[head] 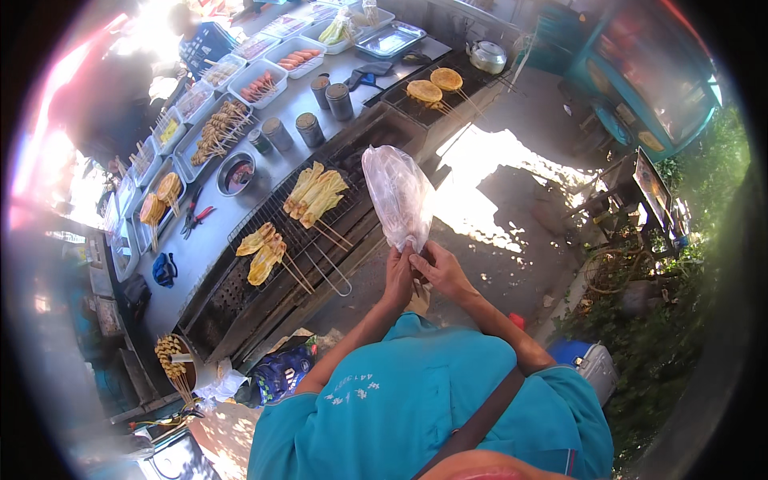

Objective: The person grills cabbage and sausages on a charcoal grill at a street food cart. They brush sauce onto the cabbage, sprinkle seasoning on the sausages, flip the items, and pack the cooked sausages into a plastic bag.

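Note:
A clear plastic bag (pixel 399 195) stands out in front of my chest, its gathered neck pinched between both hands. My left hand (pixel 403 273) grips the neck from the left, and my right hand (pixel 441 270) closes on it from the right. What the bag holds is hard to make out. Thin stick ends show just below my fingers. To the left, on the wire rack of the charcoal grill (pixel 282 210), lie skewered leafy vegetables (pixel 315 193) and more yellow skewered food (pixel 263 252). A metal wire handle (pixel 343 288) juts from the rack.
Round flat cakes on sticks (pixel 425 91) lie at the grill's far end, near a metal kettle (pixel 486 57). The steel counter (pixel 225 225) bears shaker tins (pixel 339 101), a metal bowl (pixel 236 174), red-handled pliers (pixel 195 217) and trays of skewers. A person (pixel 207 45) is across the counter.

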